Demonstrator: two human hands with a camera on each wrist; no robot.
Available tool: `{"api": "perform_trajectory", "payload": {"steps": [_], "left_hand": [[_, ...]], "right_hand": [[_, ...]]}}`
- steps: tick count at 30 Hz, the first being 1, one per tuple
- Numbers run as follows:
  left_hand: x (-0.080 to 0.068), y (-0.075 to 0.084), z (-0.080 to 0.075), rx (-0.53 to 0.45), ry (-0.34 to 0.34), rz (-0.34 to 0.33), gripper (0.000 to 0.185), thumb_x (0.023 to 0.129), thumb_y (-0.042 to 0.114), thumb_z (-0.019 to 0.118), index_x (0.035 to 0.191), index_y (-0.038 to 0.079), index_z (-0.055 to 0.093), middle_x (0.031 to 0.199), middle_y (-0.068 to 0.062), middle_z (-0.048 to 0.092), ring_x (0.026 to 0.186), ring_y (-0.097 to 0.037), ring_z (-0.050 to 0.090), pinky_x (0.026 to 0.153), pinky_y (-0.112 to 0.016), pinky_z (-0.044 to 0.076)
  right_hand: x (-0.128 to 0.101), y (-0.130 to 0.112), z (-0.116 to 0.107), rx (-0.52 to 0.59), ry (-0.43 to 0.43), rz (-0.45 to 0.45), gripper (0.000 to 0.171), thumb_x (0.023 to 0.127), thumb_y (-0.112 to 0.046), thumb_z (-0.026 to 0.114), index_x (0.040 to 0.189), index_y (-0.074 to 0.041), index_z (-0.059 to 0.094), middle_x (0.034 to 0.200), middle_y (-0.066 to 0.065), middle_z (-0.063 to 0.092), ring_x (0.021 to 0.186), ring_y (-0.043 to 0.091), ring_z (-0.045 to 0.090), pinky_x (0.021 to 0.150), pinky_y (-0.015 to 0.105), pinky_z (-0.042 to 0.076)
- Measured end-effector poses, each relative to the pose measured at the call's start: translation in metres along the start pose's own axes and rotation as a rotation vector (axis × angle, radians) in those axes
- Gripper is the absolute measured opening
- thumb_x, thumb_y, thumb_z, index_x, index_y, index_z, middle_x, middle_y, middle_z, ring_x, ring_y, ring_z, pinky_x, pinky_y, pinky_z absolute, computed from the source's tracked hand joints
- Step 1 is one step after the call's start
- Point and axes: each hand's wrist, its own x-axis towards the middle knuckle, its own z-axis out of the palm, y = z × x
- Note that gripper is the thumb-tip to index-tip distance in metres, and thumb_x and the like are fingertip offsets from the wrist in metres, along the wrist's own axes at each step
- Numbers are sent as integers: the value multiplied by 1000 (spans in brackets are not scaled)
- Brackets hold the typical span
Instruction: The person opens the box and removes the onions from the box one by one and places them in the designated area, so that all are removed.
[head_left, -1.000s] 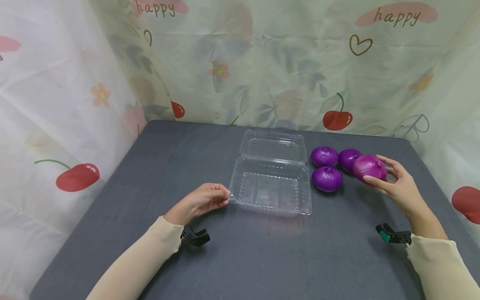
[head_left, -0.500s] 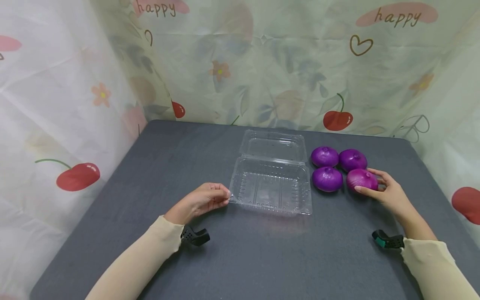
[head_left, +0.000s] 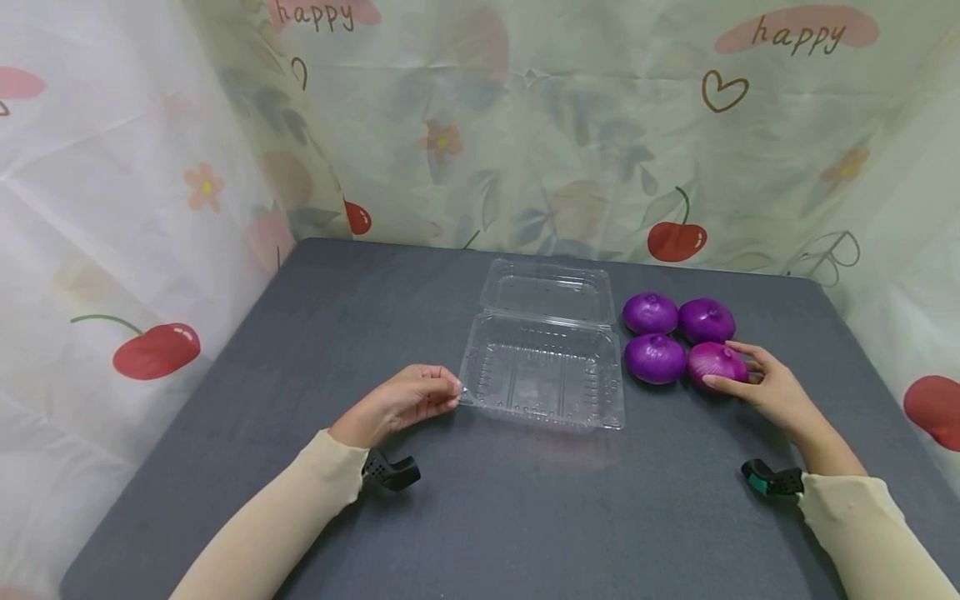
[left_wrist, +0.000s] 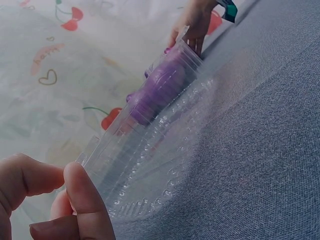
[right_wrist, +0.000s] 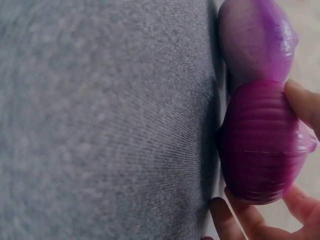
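My right hand [head_left: 768,388] holds a reddish-purple onion [head_left: 715,363] between thumb and fingers, low over the table at the front right of a cluster. In the right wrist view the held onion [right_wrist: 265,145] sits against a second purple onion [right_wrist: 256,40]. The rest of the cluster is a front-left onion [head_left: 655,358], a back-left onion [head_left: 649,313] and a back-right onion [head_left: 707,320]. My left hand [head_left: 405,400] pinches the front left corner of a clear plastic clamshell box [head_left: 540,421], which lies with its lid [head_left: 546,292] folded back.
A dark grey cloth-covered table [head_left: 480,517] lies under everything. Behind it and at both sides hangs a pale curtain [head_left: 510,125] printed with cherries, flowers and words. The box stands just left of the onions. Black bands with small devices [head_left: 393,472] are on both wrists.
My right hand has brought the reddish onion left and down, from overlapping the back-right onion to the front right spot beside the others. My left hand stays at the box corner.
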Motion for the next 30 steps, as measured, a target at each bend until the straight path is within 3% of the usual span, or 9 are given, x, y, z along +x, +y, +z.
{"api": "perform_trajectory", "payload": {"steps": [4,30], "left_hand": [[0,0,1,-4,1,-2,16,92,-1,58,79,8,61,75,-2,64,67,-9,62,65,-20,55],[-2,1,1,1,1,-4,15,92,0,59,80,8,62,76,-2,64,68,-8,62,67,-21,55]], "right_hand": [[0,-1,0,0,-10,4,87,90,-46,64,153,-6,19,139,38,36,125,50,38,89,57,43],[1,-4,-3,21,-68,14,90,92,-47,61,155,-10,10,143,41,26,129,55,30,95,67,36]]}}
